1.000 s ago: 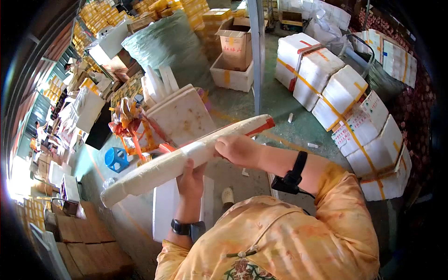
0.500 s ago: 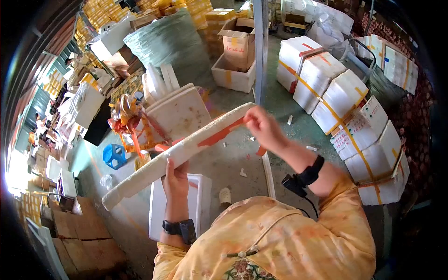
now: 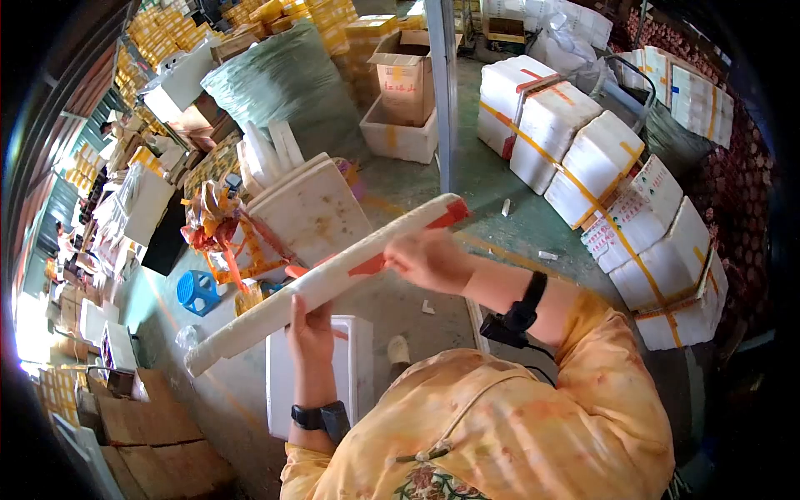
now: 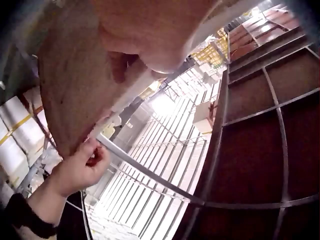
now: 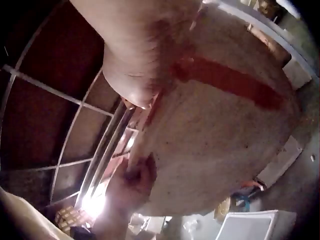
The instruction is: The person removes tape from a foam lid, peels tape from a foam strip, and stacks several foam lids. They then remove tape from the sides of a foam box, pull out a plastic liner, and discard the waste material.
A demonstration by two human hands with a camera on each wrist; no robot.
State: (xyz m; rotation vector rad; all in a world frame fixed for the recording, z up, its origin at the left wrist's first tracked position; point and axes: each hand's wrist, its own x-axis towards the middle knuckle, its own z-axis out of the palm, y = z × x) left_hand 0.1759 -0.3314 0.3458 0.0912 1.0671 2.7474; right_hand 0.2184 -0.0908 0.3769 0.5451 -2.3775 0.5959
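A thick white foam lid [image 3: 267, 321] is held up on edge in front of the body, slanting up to the right. My left hand [image 3: 312, 337] grips its lower edge left of the middle, thumb on the near side. Red tape [image 3: 450, 212] runs along the right part of the edge, and a strip of it crosses the broad face in the right wrist view. My right hand [image 3: 429, 260] has curled fingers pinching the tape at the lid's edge; its fingertips are partly hidden. Below the left hand stands an open white foam box [image 3: 360, 367].
Strapped white foam boxes [image 3: 575, 158] line the right side. A metal post [image 3: 442, 100] rises ahead. Beyond the lid lean more foam lids [image 3: 312, 208], with a blue stool [image 3: 197, 292] and orange tape scraps [image 3: 221, 221] to their left. Foam bits [image 3: 547, 255] litter the floor.
My right hand went from the lid's edge to its right end, then back toward the middle. More red tape shows along the edge than a second ago. The left hand keeps its grip.
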